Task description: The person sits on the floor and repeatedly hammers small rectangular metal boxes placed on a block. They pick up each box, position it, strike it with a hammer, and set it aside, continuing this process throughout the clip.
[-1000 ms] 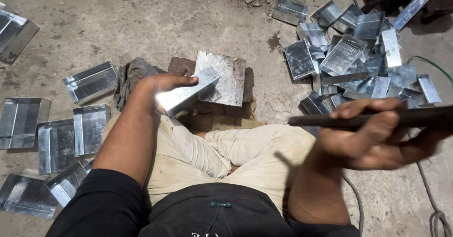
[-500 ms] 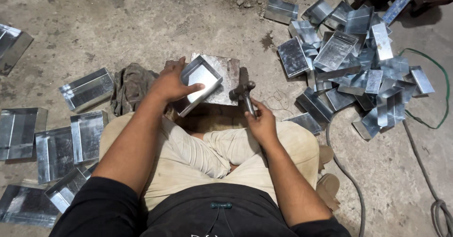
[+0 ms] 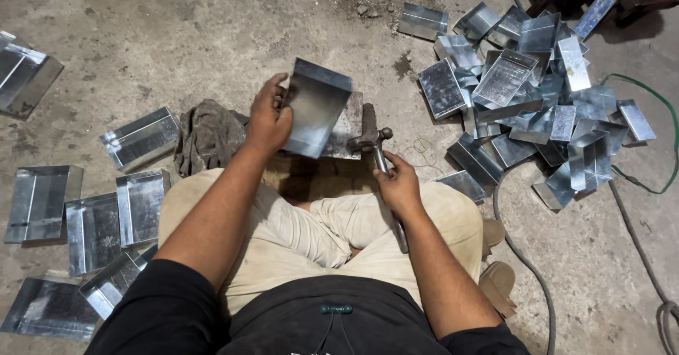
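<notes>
I sit cross-legged on a concrete floor. My left hand (image 3: 269, 118) grips a folded sheet-metal tray (image 3: 316, 107) by its left edge and holds it tilted over a flat metal block (image 3: 348, 130) in front of my knees. My right hand (image 3: 397, 185) is closed around the handle of a hammer (image 3: 369, 137). The hammer's head rests at the right edge of the block, just right of the tray.
A heap of several similar metal trays (image 3: 530, 93) lies at the upper right. More trays (image 3: 92, 217) lie flat on the floor at the left. A crumpled grey rag (image 3: 209, 134) sits left of the block. Cables (image 3: 640, 178) run along the right.
The right hand came down from a raised position and brought the hammer to the block. The left hand turned the tray from edge-on to a more upright tilt.
</notes>
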